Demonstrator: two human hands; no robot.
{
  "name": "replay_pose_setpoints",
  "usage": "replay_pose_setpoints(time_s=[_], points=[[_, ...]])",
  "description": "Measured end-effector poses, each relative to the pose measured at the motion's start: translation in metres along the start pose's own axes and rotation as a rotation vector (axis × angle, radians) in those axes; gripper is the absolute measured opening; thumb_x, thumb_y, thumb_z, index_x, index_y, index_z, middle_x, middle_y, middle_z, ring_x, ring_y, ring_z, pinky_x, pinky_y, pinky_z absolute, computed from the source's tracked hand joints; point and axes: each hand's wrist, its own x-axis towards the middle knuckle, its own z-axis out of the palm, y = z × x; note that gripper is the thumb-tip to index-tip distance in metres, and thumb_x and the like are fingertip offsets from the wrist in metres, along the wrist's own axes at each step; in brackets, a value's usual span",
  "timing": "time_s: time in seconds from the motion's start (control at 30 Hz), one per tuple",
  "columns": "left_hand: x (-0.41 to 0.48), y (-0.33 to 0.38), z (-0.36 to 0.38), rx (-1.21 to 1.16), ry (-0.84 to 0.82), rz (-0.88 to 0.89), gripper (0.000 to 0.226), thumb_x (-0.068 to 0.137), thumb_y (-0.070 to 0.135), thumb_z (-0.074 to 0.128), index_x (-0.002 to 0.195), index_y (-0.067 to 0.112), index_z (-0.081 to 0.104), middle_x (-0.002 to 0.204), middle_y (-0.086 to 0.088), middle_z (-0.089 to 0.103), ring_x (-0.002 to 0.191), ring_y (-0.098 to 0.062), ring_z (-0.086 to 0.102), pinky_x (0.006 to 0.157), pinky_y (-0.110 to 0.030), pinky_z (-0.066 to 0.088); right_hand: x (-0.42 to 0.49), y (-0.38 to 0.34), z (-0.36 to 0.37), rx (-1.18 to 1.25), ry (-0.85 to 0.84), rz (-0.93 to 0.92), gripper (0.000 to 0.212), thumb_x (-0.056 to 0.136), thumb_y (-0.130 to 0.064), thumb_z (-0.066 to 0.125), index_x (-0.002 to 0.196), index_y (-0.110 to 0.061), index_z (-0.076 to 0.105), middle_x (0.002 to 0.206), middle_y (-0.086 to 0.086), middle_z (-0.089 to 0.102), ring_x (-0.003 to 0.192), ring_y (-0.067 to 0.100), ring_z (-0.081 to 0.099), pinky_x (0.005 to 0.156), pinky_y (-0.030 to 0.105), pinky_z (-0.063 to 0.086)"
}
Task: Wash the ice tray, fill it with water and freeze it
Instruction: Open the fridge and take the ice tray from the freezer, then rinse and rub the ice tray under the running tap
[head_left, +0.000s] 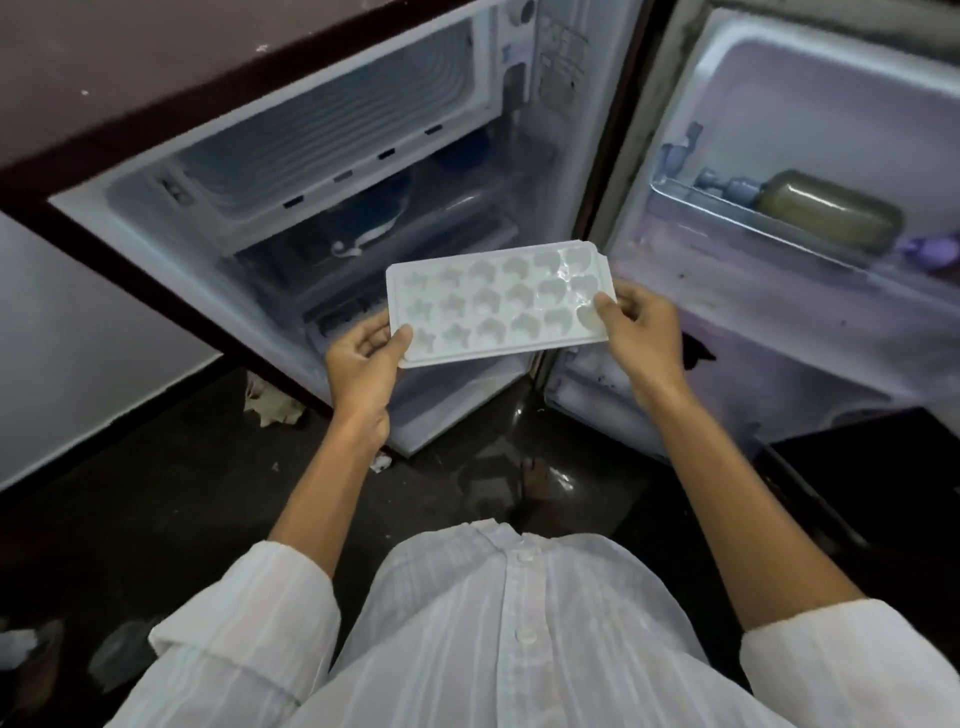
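Observation:
A white plastic ice tray (493, 306) with star- and heart-shaped cells is held level in front of the open fridge (332, 171). My left hand (363, 364) grips its near left corner, thumb on top. My right hand (641, 327) pinches its right end, thumb on the rim. The cells look pale and glossy; whether they hold water I cannot tell. The freezer compartment (322, 140) stands open at the top of the fridge, above and behind the tray.
The fridge door (810, 130) is swung open to the right, with a brownish bottle (831, 213) lying on its shelf. A dark bowl (374, 213) sits on the fridge shelf under the freezer. Crumpled paper (275, 405) lies on the dark floor at the left.

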Motion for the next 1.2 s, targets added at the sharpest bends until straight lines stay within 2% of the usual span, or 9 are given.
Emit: replay_pose_setpoints(time_s=[0.17,0.33,0.43,0.53,0.6,0.87,0.97,1.1,1.2], points=[[-0.008,-0.006,0.013,0.092,-0.147,0.017,0.014,0.089,0.013,0.074,0.093,0.023,0.064,0.087,0.007,0.075,0.077,-0.003,0.072,0.067,-0.019,0.056,-0.041,0.019,-0.027,0.017,0.15,0.069,0.028,0.097,-0.021,0.061,0.123,-0.013,0.067,0.11,-0.002,0.073,0.1,0.011,0.068,0.091,0.031,0.056],[-0.026,-0.015,0.036,0.193,-0.329,0.032,0.011,0.09,0.015,0.074,0.093,0.019,0.064,0.084,0.007,0.074,0.075,-0.002,0.071,0.064,-0.018,0.055,-0.086,0.044,-0.061,0.053,0.298,0.176,0.03,0.098,-0.023,0.061,0.128,-0.017,0.064,0.109,-0.009,0.07,0.095,0.0,0.064,0.069,0.01,0.046],[-0.044,-0.021,0.053,0.248,-0.437,0.026,0.009,0.09,0.016,0.073,0.092,0.017,0.064,0.082,0.005,0.074,0.073,-0.003,0.071,0.06,-0.016,0.054,-0.114,0.058,-0.085,0.083,0.397,0.232,0.032,0.097,-0.023,0.062,0.129,-0.018,0.063,0.102,-0.018,0.065,0.093,-0.004,0.06,0.074,0.012,0.048],[-0.065,-0.029,0.068,0.306,-0.522,0.019,0.009,0.09,0.019,0.073,0.093,0.017,0.064,0.087,0.001,0.074,0.08,-0.01,0.072,0.065,-0.02,0.056,-0.142,0.075,-0.107,0.152,0.463,0.282,0.033,0.096,-0.022,0.064,0.129,-0.018,0.064,0.11,-0.008,0.07,0.102,0.006,0.066,0.092,0.028,0.055],[-0.081,-0.034,0.078,0.33,-0.562,0.018,0.01,0.09,0.02,0.074,0.094,0.018,0.065,0.089,0.0,0.075,0.083,-0.014,0.072,0.069,-0.025,0.057,-0.16,0.085,-0.122,0.19,0.499,0.301,0.032,0.096,-0.023,0.064,0.128,-0.019,0.064,0.112,-0.006,0.071,0.102,0.007,0.067,0.094,0.032,0.055],[-0.169,-0.059,0.14,0.386,-0.767,-0.016,0.025,0.089,0.017,0.074,0.112,0.017,0.065,0.084,0.006,0.076,0.081,-0.01,0.074,0.071,-0.026,0.059,-0.24,0.131,-0.196,0.331,0.74,0.382,0.028,0.096,-0.024,0.065,0.124,-0.021,0.066,0.107,-0.007,0.073,0.1,0.009,0.07,0.092,0.04,0.058],[-0.214,-0.072,0.172,0.399,-0.869,-0.022,0.025,0.09,0.016,0.073,0.111,0.024,0.064,0.084,0.015,0.076,0.081,-0.002,0.073,0.071,-0.022,0.059,-0.274,0.149,-0.231,0.396,0.859,0.405,0.024,0.096,-0.024,0.064,0.12,-0.021,0.068,0.103,-0.007,0.075,0.097,0.01,0.071,0.091,0.041,0.058],[-0.28,-0.093,0.208,0.397,-1.009,-0.017,0.028,0.09,0.014,0.073,0.114,0.024,0.065,0.101,0.006,0.075,0.093,-0.006,0.072,0.078,-0.022,0.056,-0.322,0.174,-0.274,0.452,1.017,0.435,0.021,0.096,-0.025,0.065,0.117,-0.024,0.068,0.097,-0.01,0.076,0.09,0.004,0.072,0.084,0.033,0.06],[-0.325,-0.109,0.233,0.377,-1.112,-0.02,0.032,0.09,0.014,0.072,0.121,0.02,0.065,0.105,0.005,0.075,0.097,-0.008,0.072,0.075,-0.021,0.057,-0.352,0.193,-0.305,0.493,1.111,0.452,0.022,0.096,-0.025,0.065,0.118,-0.024,0.067,0.098,-0.01,0.076,0.092,0.005,0.072,0.078,0.026,0.058]])
